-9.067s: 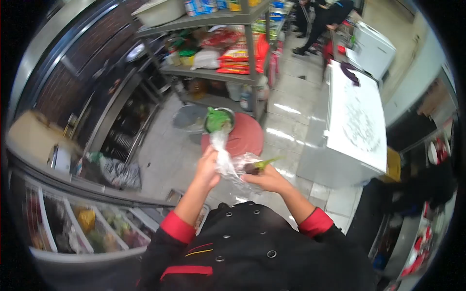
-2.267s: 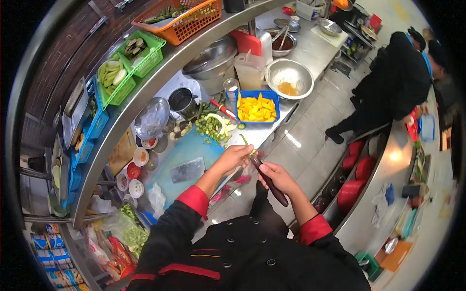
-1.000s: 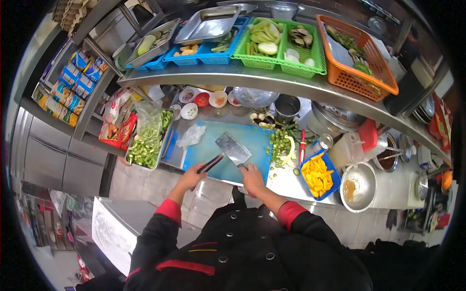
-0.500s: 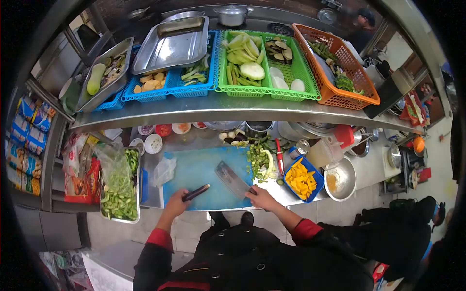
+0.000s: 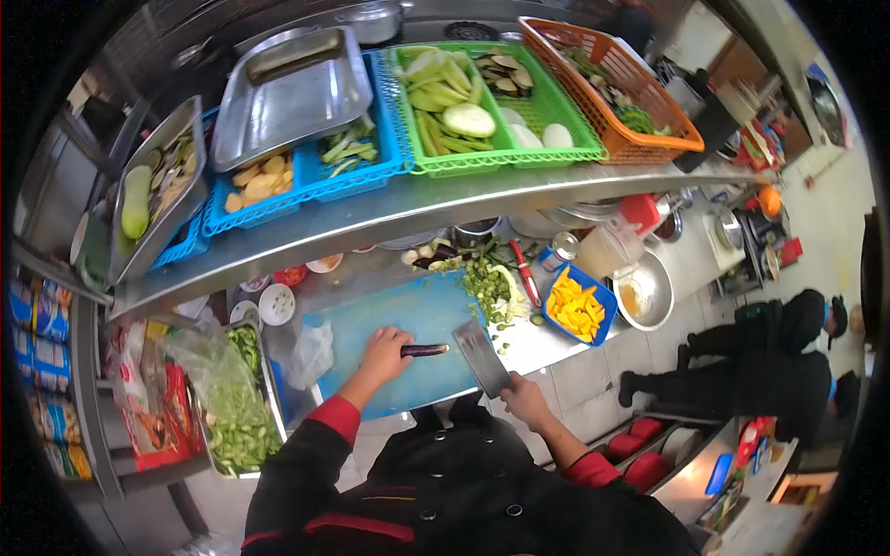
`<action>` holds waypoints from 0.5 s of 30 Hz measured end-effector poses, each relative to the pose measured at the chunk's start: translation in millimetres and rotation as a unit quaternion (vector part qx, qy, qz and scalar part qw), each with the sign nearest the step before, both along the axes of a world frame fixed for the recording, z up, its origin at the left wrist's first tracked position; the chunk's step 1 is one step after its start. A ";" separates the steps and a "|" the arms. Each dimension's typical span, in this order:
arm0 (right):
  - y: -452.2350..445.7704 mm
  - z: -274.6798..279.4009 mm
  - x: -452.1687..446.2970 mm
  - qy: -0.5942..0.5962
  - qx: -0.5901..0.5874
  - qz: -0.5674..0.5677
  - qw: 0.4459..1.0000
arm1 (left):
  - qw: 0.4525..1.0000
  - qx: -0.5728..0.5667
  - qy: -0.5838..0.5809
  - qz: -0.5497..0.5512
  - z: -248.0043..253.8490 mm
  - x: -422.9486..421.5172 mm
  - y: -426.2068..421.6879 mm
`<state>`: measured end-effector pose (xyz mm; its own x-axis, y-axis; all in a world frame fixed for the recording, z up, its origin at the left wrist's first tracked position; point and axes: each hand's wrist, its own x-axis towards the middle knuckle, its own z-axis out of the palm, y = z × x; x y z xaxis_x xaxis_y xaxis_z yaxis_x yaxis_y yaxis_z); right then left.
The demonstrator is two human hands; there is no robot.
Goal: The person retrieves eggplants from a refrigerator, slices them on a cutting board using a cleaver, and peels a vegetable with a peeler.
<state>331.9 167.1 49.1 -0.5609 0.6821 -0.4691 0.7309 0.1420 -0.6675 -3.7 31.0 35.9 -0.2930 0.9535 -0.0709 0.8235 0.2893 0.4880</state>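
My left hand (image 5: pixel 383 357) rests on the blue cutting board (image 5: pixel 371 320), its fingers wrapped round one end of a slim dark eggplant (image 5: pixel 426 350). The eggplant's pale cut end points right, toward the cleaver. In my right hand (image 5: pixel 525 402) is the handle of a cleaver (image 5: pixel 482 360); its broad blade is tilted over the board's right edge, apart from the eggplant. Chopped greens (image 5: pixel 484 283) lie on the counter beyond the blade. At the back of the board are eggplant pieces (image 5: pixel 442 252).
Yellow strips fill a blue tub (image 5: pixel 607 329) on the right, beside a metal bowl (image 5: pixel 666 298). A red-handled tool (image 5: pixel 525 273) lies nearby. On the left stand a clear plastic bag (image 5: pixel 311 355) and a tray of cut greens (image 5: pixel 243 445). A shelf (image 5: pixel 371 206) with vegetable baskets overhangs the counter.
My left hand has brought the eggplant from the board's lower left edge onto its middle. The cleaver has moved right, off the board's middle. The whole view has turned and shifted.
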 end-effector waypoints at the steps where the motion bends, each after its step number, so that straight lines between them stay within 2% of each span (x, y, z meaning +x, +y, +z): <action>1: -3.5 11.0 -3.6 -0.012 -0.005 -0.002 1.000 | 0.999 0.026 -0.014 -0.012 -0.4 3.1 3.0; 2: -5.3 13.9 -5.1 -0.014 -0.009 -0.013 1.000 | 0.999 0.022 -0.016 -0.023 -1.5 7.4 7.8; 4: -10.4 15.0 -6.3 -0.029 0.109 0.051 0.992 | 0.995 0.049 -0.066 -0.050 -4.1 17.0 18.6; 5: -12.5 16.3 -8.0 -0.036 0.127 0.055 0.990 | 0.995 0.043 -0.067 -0.061 -9.7 22.8 21.7; 10: -28.3 27.4 -11.6 -0.040 0.162 0.029 0.985 | 0.986 0.134 -0.087 -0.048 -28.0 34.0 24.4; 15: -48.0 34.4 -12.0 -0.006 0.207 -0.005 0.978 | 0.984 0.134 -0.102 -0.054 -25.9 29.5 14.9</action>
<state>319.9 119.1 83.5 -0.5501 0.8202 -0.1569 0.7404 0.3920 -0.5461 25.9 45.8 10.0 -0.1950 0.9706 0.1413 0.7192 0.0435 0.6935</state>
